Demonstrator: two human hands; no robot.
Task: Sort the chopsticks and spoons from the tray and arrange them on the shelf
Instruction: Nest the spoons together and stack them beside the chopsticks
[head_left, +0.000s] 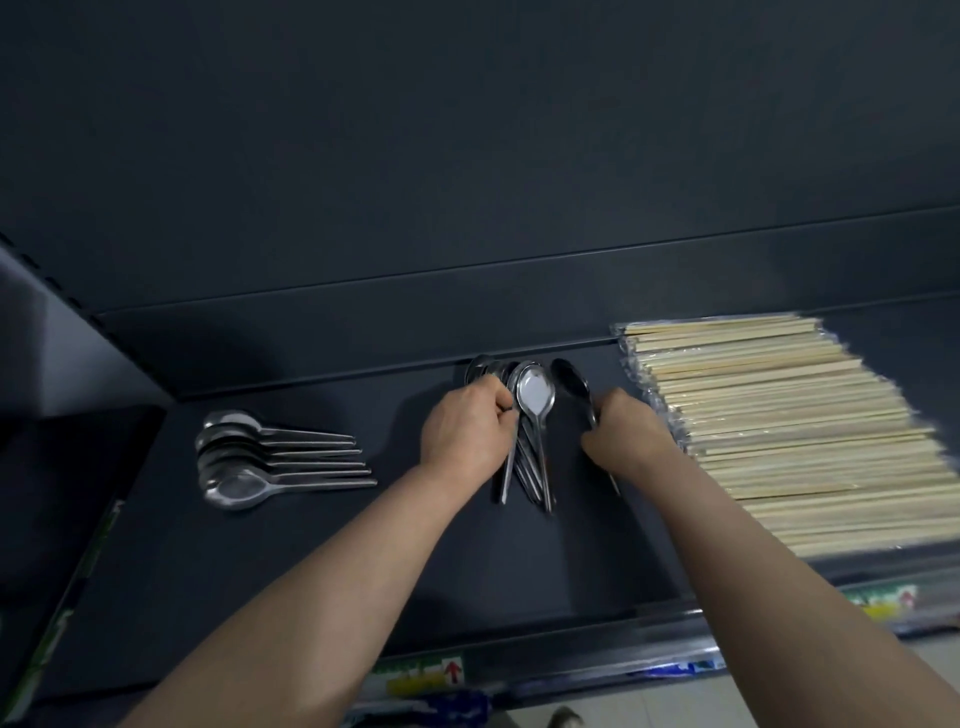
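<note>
Centre: a fanned bundle of steel spoons (535, 400) lies on the dark shelf (311, 571), bowls towards the back wall and handles towards the viewer. The left hand (465, 434) grips the bundle where the necks meet the handles, its fingers curled round them. Just to the right, and apart from the bundle, a single spoon (569, 384) with a dark-looking bowl is held by the right hand (626, 436), whose fingers close round its handle; the handle's tip shows below the hand. Left of the bundle, well apart, a row of spoons (244, 467) lies overlapped on the shelf, bowls to the left and handles pointing right. At the right end of the shelf, near the right hand, a wide stack of pale chopsticks (789, 431) in clear wrappers lies lengthwise, left to right. Along the shelf's front edge runs a label strip (421, 673) with green, yellow and red markings. A dark back panel (467, 156) rises behind.
</note>
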